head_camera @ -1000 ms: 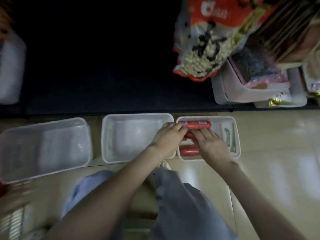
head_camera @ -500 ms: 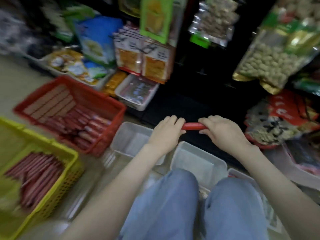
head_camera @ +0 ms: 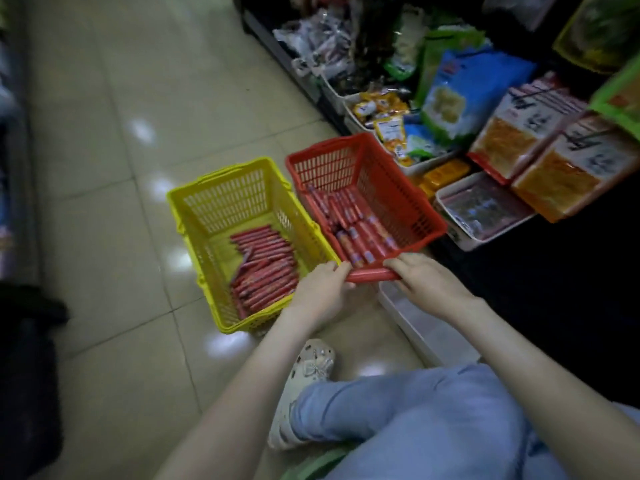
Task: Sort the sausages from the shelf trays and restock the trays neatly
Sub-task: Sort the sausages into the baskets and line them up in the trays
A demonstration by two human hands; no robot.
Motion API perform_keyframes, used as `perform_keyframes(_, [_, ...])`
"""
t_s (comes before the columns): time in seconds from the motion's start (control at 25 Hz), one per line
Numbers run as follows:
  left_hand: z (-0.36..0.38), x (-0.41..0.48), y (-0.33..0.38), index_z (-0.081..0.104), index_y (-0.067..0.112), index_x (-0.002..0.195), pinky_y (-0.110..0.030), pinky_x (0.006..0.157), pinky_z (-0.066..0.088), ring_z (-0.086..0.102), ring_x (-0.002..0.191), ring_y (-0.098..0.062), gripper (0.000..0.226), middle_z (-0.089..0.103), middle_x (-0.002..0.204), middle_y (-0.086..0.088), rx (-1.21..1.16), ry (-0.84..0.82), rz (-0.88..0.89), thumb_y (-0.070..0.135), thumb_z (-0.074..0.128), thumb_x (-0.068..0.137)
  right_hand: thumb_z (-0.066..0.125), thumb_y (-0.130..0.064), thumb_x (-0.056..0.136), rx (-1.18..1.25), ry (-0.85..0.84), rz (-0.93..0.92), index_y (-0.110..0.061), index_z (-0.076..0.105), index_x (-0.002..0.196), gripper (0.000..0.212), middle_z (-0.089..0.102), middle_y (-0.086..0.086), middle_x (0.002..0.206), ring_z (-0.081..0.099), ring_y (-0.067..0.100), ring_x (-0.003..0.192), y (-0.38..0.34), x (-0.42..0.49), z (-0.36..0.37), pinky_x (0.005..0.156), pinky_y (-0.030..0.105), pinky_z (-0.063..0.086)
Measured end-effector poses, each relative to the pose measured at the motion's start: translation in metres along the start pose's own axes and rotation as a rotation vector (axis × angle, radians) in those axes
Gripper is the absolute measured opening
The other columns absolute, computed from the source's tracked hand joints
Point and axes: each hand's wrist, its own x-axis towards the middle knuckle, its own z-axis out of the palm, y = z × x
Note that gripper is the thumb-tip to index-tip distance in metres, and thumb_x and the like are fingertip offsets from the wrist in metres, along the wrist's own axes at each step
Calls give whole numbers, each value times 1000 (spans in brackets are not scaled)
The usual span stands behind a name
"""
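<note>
My left hand (head_camera: 322, 289) and right hand (head_camera: 429, 282) each pinch one end of a red sausage (head_camera: 372, 274), which lies level right at the near rim of the red basket (head_camera: 401, 192). Several thick labelled sausages (head_camera: 356, 223) lie in that basket. To its left, touching it, stands a yellow basket (head_camera: 221, 202) with several slimmer red sausages (head_camera: 266, 268) stacked inside. Part of a white tray (head_camera: 419, 327) shows on the floor under my right wrist.
Both baskets stand on a tiled floor (head_camera: 138, 168). Low shelves on the right hold a white shelf tray of packets (head_camera: 481, 209) and bags of snacks (head_camera: 467, 95). My knee in blue jeans (head_camera: 433, 427) and a white shoe (head_camera: 304, 375) fill the near foreground.
The view swung left, from the white trays to the baskets. Both hands carried the sausage out of the right-hand tray and over to the near rim of the red basket.
</note>
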Motion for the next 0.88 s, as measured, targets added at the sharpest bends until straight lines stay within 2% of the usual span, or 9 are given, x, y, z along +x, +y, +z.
perform_keyframes(0.08, [4, -7, -26, 48, 15, 121, -40, 80, 41, 49, 107, -31, 32, 53, 109, -9, 1, -17, -94, 33, 50, 94, 52, -17, 93, 36, -53, -17, -15, 47, 136, 43, 52, 9, 130, 48, 28, 124, -10, 19, 10, 97, 36, 38])
perform_keyframes(0.24, [15, -14, -52, 51, 18, 123, -38, 85, 40, 50, 110, -28, 31, 54, 114, -7, -95, 24, -237, 31, 51, 95, 44, -11, 96, 87, -149, -42, -13, 43, 138, 42, 46, 10, 134, 36, 25, 133, -24, 48, 27, 103, 31, 30])
perform_keyframes(0.36, [22, 3, -59, 48, 14, 133, -40, 100, 38, 47, 121, -27, 41, 52, 129, -6, -155, 187, -303, 26, 53, 95, 52, -12, 95, 292, -121, 139, -7, 50, 134, 40, 51, 14, 130, 40, 28, 129, -17, 64, 40, 106, 27, 23])
perform_keyframes(0.44, [27, 26, -59, 42, 8, 140, -42, 107, 34, 41, 129, -28, 49, 47, 138, -10, -173, 224, -338, 22, 54, 94, 55, -14, 94, 458, -107, 339, -4, 54, 130, 37, 54, 15, 127, 46, 31, 124, -5, 75, 48, 103, 29, 29])
perform_keyframes(0.56, [39, 58, -53, 36, 3, 142, -37, 110, 29, 37, 133, -29, 55, 41, 143, -14, -162, 169, -339, 19, 54, 93, 59, -19, 92, 730, -98, 663, -2, 61, 122, 34, 64, 17, 119, 56, 32, 116, 13, 97, 67, 96, 32, 40])
perform_keyframes(0.64, [49, 78, -51, 35, 3, 143, -35, 111, 27, 35, 135, -28, 55, 39, 145, -14, -148, 153, -348, 19, 54, 93, 61, -21, 91, 896, -70, 812, -1, 67, 110, 28, 68, 17, 104, 62, 32, 104, 22, 125, 79, 93, 38, 47])
perform_keyframes(0.72, [59, 101, -55, 36, 3, 143, -36, 111, 26, 35, 136, -29, 55, 39, 145, -15, -140, 192, -360, 20, 54, 93, 61, -21, 90, 1033, -14, 849, -7, 68, 86, 17, 66, 12, 90, 64, 29, 84, 28, 164, 91, 85, 43, 53])
perform_keyframes(0.76, [62, 118, -61, 36, 3, 143, -37, 112, 25, 34, 137, -30, 55, 39, 146, -16, -132, 221, -370, 22, 54, 94, 60, -22, 90, 1065, 16, 838, -8, 67, 85, 17, 67, 10, 93, 62, 26, 81, 31, 185, 98, 82, 42, 52])
perform_keyframes(0.88, [73, 181, -95, 22, 7, 150, -38, 117, 13, 18, 145, -26, 60, 23, 156, -13, -64, 263, -459, 30, 44, 99, 55, -20, 93, 1064, 68, 783, -4, 66, 108, 24, 69, 16, 100, 66, 33, 93, 44, 243, 126, 80, 37, 49])
